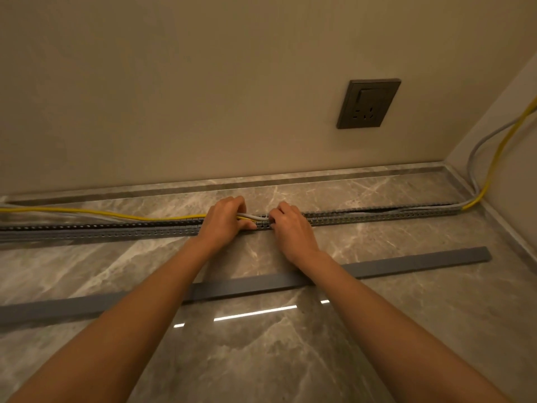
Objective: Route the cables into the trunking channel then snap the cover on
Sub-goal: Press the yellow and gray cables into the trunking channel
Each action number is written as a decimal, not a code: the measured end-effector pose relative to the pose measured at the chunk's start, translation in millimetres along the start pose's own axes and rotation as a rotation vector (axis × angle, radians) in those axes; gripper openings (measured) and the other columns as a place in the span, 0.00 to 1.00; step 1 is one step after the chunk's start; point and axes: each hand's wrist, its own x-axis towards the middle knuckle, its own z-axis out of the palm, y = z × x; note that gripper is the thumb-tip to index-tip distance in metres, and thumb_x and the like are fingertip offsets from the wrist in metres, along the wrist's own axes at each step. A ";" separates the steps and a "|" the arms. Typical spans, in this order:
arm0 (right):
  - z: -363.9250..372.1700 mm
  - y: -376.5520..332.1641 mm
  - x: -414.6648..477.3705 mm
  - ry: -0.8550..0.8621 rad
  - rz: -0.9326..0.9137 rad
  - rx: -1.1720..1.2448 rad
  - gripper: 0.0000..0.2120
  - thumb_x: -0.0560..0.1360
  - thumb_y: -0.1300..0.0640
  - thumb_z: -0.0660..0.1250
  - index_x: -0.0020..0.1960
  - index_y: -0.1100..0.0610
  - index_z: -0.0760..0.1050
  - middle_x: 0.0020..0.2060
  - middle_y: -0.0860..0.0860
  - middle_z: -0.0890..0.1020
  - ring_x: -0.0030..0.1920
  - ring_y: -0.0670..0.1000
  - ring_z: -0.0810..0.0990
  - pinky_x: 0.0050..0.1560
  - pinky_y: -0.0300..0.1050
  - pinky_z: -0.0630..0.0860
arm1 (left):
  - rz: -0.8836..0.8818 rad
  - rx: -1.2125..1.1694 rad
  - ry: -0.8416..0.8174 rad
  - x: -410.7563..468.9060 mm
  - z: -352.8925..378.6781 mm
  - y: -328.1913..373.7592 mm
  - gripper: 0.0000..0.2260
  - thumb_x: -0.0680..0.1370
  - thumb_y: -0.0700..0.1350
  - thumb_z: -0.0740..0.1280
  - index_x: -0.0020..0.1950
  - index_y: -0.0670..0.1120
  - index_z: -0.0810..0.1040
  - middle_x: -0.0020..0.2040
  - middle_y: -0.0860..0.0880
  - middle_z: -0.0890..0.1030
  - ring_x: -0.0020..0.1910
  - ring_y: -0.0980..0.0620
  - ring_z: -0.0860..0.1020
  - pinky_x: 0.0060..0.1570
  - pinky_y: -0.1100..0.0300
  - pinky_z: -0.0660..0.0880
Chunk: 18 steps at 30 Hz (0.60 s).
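Left hand (225, 222): grip clamped on cables (116, 214), feeding them toward 3 o'clock.
Right hand (290, 228): fingers together, pressing cables into trunking (377, 215).
Cover (406, 264): on floor at 6 o'clock, waiting.

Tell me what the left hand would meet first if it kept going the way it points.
The left hand points away from the person, over the trunking toward the wall. Past the cables it grips, bare floor follows, then probably the skirting at the wall; depth is unclear.
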 end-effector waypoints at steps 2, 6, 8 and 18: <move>1.4 0.6 3.7 -0.009 0.013 0.007 0.13 0.75 0.69 0.61 0.59 0.63 0.71 0.57 0.59 0.75 0.56 0.59 0.73 0.55 0.51 0.72 | -0.031 -0.032 -0.009 2.3 -3.4 -5.6 0.12 0.71 0.50 0.71 0.40 0.44 0.73 0.39 0.47 0.75 0.39 0.48 0.73 0.38 0.57 0.66; 2.8 -3.8 10.4 -0.036 -0.045 0.053 0.13 0.76 0.67 0.60 0.59 0.63 0.73 0.56 0.59 0.75 0.56 0.58 0.73 0.54 0.51 0.72 | -0.157 -0.025 -0.013 7.3 -15.7 -21.2 0.15 0.74 0.52 0.68 0.41 0.39 0.79 0.36 0.45 0.77 0.38 0.47 0.74 0.36 0.57 0.66; 3.9 -4.1 12.7 -0.053 -0.048 0.068 0.12 0.76 0.66 0.60 0.59 0.62 0.73 0.56 0.58 0.75 0.56 0.57 0.72 0.55 0.50 0.71 | -0.207 -0.006 -0.055 9.0 -23.9 -28.3 0.16 0.74 0.52 0.68 0.43 0.38 0.80 0.37 0.44 0.77 0.39 0.47 0.74 0.37 0.57 0.65; -0.3 -6.7 24.5 -0.109 0.043 0.189 0.07 0.76 0.64 0.63 0.53 0.61 0.73 0.53 0.57 0.76 0.54 0.57 0.74 0.51 0.50 0.72 | -0.333 -0.035 -0.249 16.3 -37.9 -26.1 0.18 0.75 0.50 0.68 0.30 0.43 0.68 0.31 0.44 0.67 0.32 0.49 0.66 0.29 0.58 0.59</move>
